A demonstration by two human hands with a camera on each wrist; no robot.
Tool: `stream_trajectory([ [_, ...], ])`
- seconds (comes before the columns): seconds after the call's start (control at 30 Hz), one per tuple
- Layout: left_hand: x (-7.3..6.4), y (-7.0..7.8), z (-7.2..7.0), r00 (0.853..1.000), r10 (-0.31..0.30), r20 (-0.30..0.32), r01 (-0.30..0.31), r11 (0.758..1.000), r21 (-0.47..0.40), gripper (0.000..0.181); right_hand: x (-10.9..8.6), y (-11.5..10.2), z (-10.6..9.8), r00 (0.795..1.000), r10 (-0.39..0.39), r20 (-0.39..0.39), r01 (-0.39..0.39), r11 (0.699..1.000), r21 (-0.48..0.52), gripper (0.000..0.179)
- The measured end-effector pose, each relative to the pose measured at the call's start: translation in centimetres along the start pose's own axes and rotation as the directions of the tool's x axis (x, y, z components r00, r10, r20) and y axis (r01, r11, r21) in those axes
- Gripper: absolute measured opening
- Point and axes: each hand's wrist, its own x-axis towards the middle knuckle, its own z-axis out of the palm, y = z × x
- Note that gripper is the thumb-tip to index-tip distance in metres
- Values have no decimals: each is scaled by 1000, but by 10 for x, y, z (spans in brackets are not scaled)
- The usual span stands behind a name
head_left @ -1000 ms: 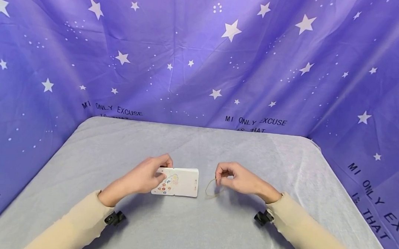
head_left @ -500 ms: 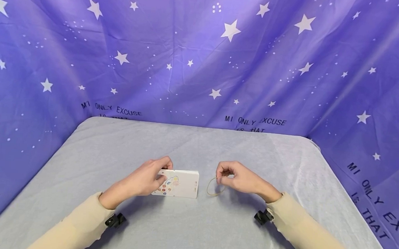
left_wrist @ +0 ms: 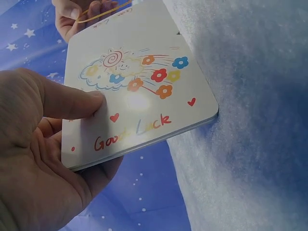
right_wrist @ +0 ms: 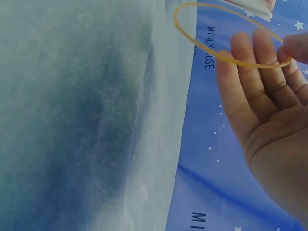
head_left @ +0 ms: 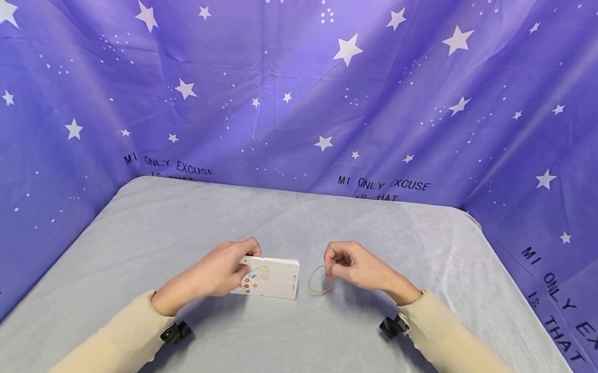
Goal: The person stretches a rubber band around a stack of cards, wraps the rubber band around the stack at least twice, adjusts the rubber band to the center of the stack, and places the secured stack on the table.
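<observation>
My left hand (head_left: 222, 269) grips the left end of a small white notebook (head_left: 277, 280), thumb on top and fingers beneath. In the left wrist view the notebook (left_wrist: 161, 113) shows a smiling sun and cloud, coloured flowers, hearts and the words "Good Luck". Small notches mark its long edges. To its right, my right hand (head_left: 353, 264) pinches a thin yellow rubber band (head_left: 309, 281) between thumb and forefinger. The rubber band (right_wrist: 207, 49) hangs as a loose loop, apart from the notebook. In the right wrist view the other fingers (right_wrist: 260, 91) lie loosely bent.
A grey cloth covers the table (head_left: 292, 342) beneath both hands. Behind and at both sides hangs a purple curtain (head_left: 265, 51) with white stars and black lettering. Black wrist cameras (head_left: 176, 333) sit at the cuffs of the beige sleeves.
My left hand and the notebook have shifted slightly nearer to me. My right hand stays almost in place, with the rubber band turning a little.
</observation>
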Motion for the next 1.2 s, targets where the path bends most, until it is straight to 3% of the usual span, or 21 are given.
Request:
stream_trajectory([
  [0.53,7,7,-1,999,-19,-32,19,1000,-3,29,-3,2,-2,999,-23,-43,24,1000,4,16],
  [0.87,9,8,-3,996,-11,-93,12,1000,13,30,-1,-2,-4,997,-38,-67,38,999,-2,17],
  [1.0,10,9,-3,995,0,-102,2,1000,19,31,-1,-5,-4,992,-22,-121,23,1000,5,15],
  [1.2,14,11,-3,992,12,-124,-10,1000,16,31,0,-7,-5,967,-34,-254,32,999,-11,13],
])
